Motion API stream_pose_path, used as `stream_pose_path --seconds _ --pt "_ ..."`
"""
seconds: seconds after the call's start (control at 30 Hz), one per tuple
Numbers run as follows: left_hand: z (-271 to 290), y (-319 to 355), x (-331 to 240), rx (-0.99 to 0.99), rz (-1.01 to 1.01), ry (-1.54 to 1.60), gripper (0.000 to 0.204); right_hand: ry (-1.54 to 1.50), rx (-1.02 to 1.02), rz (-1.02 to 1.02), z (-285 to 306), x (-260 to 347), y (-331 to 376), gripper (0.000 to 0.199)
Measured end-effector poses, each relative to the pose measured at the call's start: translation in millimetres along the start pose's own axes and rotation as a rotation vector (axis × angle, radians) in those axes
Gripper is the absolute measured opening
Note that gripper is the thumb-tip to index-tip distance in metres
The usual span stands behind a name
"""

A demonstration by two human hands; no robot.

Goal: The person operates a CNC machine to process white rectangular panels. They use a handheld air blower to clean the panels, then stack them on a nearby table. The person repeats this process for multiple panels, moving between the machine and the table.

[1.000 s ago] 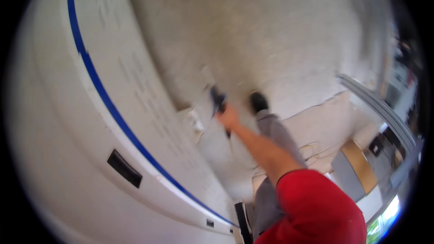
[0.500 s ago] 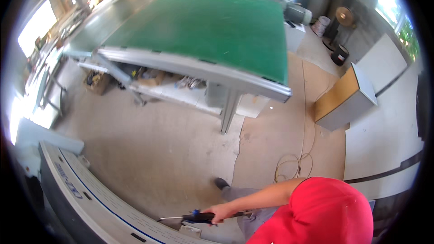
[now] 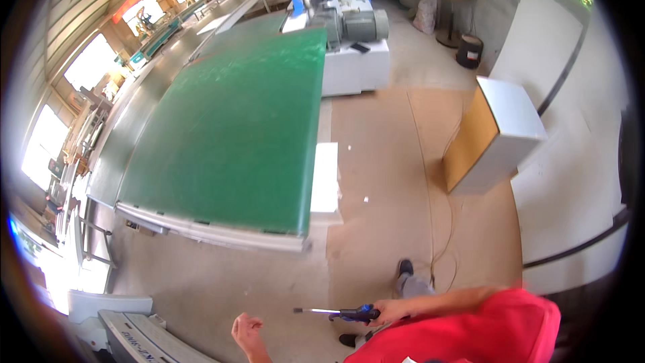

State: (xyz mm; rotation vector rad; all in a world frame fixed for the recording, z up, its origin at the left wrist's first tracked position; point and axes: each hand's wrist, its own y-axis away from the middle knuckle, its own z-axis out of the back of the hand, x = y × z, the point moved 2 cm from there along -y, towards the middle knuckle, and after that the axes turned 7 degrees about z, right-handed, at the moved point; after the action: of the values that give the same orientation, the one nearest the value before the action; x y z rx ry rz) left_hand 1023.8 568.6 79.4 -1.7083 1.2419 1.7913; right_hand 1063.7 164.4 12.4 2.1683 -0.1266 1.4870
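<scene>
My right hand (image 3: 391,310) is closed around the handle of an air blow gun (image 3: 353,314), dark with blue parts. The gun's long thin metal nozzle points left, over the bare floor. Left of the nozzle tip, my left hand (image 3: 246,329) is raised with its fingers loosely bent and a little apart. Nothing shows in it. At the lower left, beyond my left hand, lies the long pale casing of a machine (image 3: 138,341), with slots and a blue line along it.
A green-topped conveyor table (image 3: 228,128) stands ahead, with a grey motor (image 3: 365,25) at its far right. On the brown floor sheeting, a box-shaped cabinet (image 3: 494,138) stands tilted near white panels (image 3: 571,181). A thin hose (image 3: 449,228) trails across the floor near my feet.
The view has swung right and up. My right hand has carried the blow gun away from the pale machine casing, and my left hand has come into view.
</scene>
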Motion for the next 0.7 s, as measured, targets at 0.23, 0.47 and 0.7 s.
stream_pose_path --seconds 0.23,0.47,0.7 --pt "-338 5 61 0.596 0.259 -0.345 0.038 -0.278 -0.577 0.096 198 42 76 0.025" --pt "-446 -122 190 0.390 0.575 -0.321 0.051 -0.591 -0.972 -0.089 379 39 90 0.025" --pt "-436 -371 315 -0.308 0.199 -1.068 0.074 -0.520 -0.905 -0.520 532 32 1 0.039"
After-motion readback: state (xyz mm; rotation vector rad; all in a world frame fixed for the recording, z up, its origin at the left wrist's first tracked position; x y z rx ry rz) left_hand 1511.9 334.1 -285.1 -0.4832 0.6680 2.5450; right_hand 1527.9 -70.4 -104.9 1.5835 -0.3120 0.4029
